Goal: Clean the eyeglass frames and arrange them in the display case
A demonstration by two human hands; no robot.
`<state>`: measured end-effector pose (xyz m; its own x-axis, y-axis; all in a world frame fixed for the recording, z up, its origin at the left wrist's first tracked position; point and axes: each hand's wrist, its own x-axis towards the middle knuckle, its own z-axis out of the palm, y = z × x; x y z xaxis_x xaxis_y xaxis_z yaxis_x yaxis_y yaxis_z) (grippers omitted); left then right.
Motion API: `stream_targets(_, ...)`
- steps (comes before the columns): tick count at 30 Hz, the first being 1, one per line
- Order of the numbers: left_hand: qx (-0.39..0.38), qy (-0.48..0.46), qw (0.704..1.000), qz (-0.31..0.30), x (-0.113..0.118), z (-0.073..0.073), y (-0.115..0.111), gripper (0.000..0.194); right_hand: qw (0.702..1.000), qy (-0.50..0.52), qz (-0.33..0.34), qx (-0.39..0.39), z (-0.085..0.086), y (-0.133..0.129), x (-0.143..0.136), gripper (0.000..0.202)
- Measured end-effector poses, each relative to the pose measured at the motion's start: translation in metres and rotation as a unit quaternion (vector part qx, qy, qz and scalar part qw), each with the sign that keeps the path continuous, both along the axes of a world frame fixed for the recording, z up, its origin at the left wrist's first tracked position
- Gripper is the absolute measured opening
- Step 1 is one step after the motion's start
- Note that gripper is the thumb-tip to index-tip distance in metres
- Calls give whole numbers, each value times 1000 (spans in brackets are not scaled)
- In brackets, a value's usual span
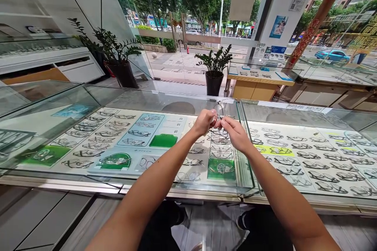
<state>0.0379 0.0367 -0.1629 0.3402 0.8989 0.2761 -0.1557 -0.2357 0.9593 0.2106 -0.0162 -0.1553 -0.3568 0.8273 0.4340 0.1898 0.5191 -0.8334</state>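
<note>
A pair of thin dark-framed glasses [218,106] is held up above a glass display case, its lenses one above the other. My left hand [205,121] has its fingers closed on the frame from the left. From the right, my right hand [235,131] pinches the same glasses near their middle. A small pale item, perhaps a cloth, shows between the fingers of my left hand; it is too small to make out. Below the hands, rows of glasses lie inside the case, with a green card [221,169] near its front edge.
The glass case [182,191] spans the front, joined on the right by another case with many glasses [321,164]. Beyond stand two potted plants [214,82] [125,74] and a wooden display table [250,89], before large windows onto a street.
</note>
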Motion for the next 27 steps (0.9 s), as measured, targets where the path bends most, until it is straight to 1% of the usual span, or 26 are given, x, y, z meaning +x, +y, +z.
stream_targets(5, 3, 12, 1000, 7, 0, 1, -1, 76, 1000, 14, 17, -10, 1, -2, -1, 46)
stream_targets(9, 10, 25, 1000, 12, -2, 1, -1, 73, 998, 32, 41, -23, 0, -2, -2, 42)
stream_targets(11, 18, 38, 999, 11, -4, 1, -1, 72, 997, 65, 35, -26, -1, 1, 0, 41)
stream_targets(13, 29, 59, 998, 2, -5, 0, -2, 71, 993, 115, 7, -27, -1, 5, 3, 38)
stream_targets(15, 64, 113, 991, -14, -4, -2, -4, 70, 986, 165, -21, -29, -2, 10, 6, 35)
stream_targets(18, 143, 199, 970, -15, 2, -5, -9, 68, 976, 211, -26, -45, -2, 13, 7, 32)
stream_targets(20, 168, 205, 964, 6, 5, -6, -11, 68, 974, 217, -19, -55, -1, 13, 7, 32)
stream_targets(22, 166, 197, 966, 18, 7, -7, -12, 68, 974, 216, -22, -58, 0, 13, 6, 34)
stream_targets(24, 160, 202, 966, 13, 7, -6, -11, 69, 975, 213, -24, -58, 0, 11, 5, 35)
stream_targets(27, 159, 212, 964, 5, 8, -9, -10, 70, 977, 205, -1, -57, 0, 10, 4, 36)
